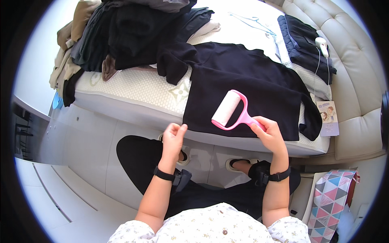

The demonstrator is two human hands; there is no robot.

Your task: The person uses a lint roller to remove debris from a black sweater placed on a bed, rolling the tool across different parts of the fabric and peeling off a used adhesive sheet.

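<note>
A black long-sleeved top (247,81) lies spread along the near side of the bed, its hem by the mattress edge. My right hand (268,135) is closed around the pink handle of a lint roller (227,108). The roller's white cylinder tilts over the lower part of the top. At the left corner of the hem, my left hand (173,140) has its fingers curled together, thumb against them. Whether they pinch the cloth there is hidden.
Dark clothes (129,36) are heaped at the bed's (133,91) far left. Folded dark garments (302,44) sit by the padded headboard (356,93), with a corded white device (321,43) on top. Blue hangers (253,22) lie behind the top. A booklet (328,117) rests near the right corner.
</note>
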